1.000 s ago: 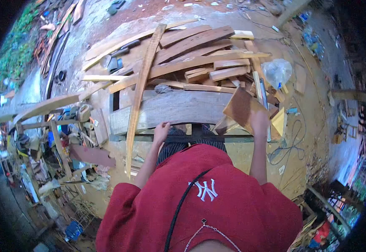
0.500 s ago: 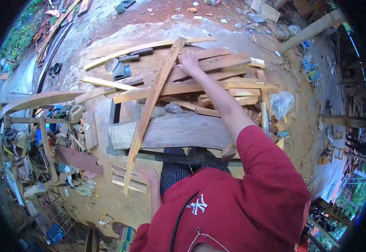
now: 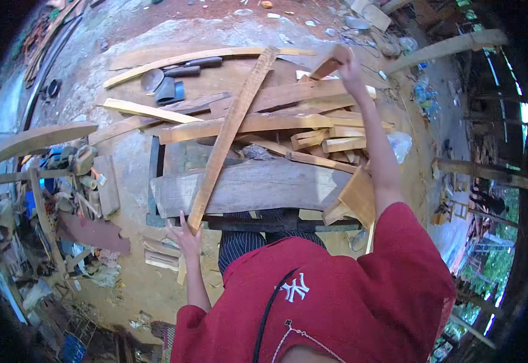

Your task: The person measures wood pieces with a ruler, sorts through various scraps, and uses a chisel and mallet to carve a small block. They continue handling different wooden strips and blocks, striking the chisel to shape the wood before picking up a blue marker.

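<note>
At the far right of the bench, my right hand [image 3: 350, 71] is closed around the end of a short wooden board [image 3: 330, 62], which is tilted up off the pile. A long wooden strip [image 3: 232, 130] lies diagonally across the bench, over other pieces. Near its lower end is my left hand [image 3: 188, 239], with fingers apart, lying over the strip; how firmly it presses cannot be seen. Under the right forearm, a wide brown wood piece [image 3: 361, 196] leans beside the grey plank [image 3: 252, 187] at the bench's near side.
Several cut boards [image 3: 294, 97] are stacked on the bench. Dark-handled tools [image 3: 182, 71] lie at its far left. A cluttered rack [image 3: 40, 181] stands to the left, and a clear plastic bag [image 3: 401, 147] sits to the right. Wood offcuts [image 3: 162, 254] lie on the ground.
My right hand has moved right and lifted a short board from the pile. My left hand has risen from beside my leg to the strip's lower end. The view has shifted slightly.
</note>
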`<action>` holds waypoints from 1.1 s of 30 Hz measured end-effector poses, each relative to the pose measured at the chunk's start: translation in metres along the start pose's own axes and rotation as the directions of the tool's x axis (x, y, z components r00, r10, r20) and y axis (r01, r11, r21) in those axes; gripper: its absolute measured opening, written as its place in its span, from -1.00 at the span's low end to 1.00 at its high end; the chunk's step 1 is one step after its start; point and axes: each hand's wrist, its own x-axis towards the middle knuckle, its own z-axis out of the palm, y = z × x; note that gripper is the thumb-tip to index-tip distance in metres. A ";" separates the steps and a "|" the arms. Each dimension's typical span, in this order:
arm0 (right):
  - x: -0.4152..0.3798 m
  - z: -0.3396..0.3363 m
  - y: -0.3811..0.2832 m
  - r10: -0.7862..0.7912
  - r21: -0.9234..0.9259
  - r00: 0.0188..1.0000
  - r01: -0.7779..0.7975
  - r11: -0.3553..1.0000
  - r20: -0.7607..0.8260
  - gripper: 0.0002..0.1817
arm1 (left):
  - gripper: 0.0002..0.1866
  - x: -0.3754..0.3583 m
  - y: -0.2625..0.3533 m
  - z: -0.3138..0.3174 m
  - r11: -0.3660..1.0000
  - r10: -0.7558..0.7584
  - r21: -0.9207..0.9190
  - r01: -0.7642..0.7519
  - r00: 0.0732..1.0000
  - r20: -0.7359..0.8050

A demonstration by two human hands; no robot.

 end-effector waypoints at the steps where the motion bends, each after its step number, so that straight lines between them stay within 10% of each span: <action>1: -0.016 -0.022 0.000 0.065 0.221 0.988 -0.032 0.975 -0.143 -0.56 | -0.13 -0.001 -0.003 0.001 0.999 -0.015 -0.051 0.016 1.000 0.013; 3: -0.049 -0.076 -0.061 0.169 0.259 0.945 -0.095 0.961 -0.279 -0.65 | -0.21 0.004 -0.020 0.001 0.997 0.071 -0.002 -0.072 0.997 -0.022; 5: -0.081 -0.093 -0.059 0.359 0.677 0.862 -0.024 0.736 -0.359 -0.61 | -0.23 0.011 -0.026 -0.004 0.999 0.037 0.007 -0.037 0.998 0.046; 15: -0.252 -0.031 -0.044 0.901 0.905 0.431 -0.399 0.148 0.043 -0.56 | -0.29 0.059 -0.017 -0.023 0.992 0.130 0.012 -0.129 0.987 -0.097; 26: -0.164 -0.028 0.033 0.925 0.701 0.379 -0.670 0.246 0.038 -0.37 | -0.34 0.059 -0.007 -0.020 1.000 -0.016 -0.021 0.014 0.996 -0.087; 33: -0.092 0.003 0.124 0.908 0.127 0.379 -0.906 0.404 -0.180 -0.30 | -0.35 0.061 -0.016 -0.012 0.999 0.009 -0.052 -0.015 0.992 -0.128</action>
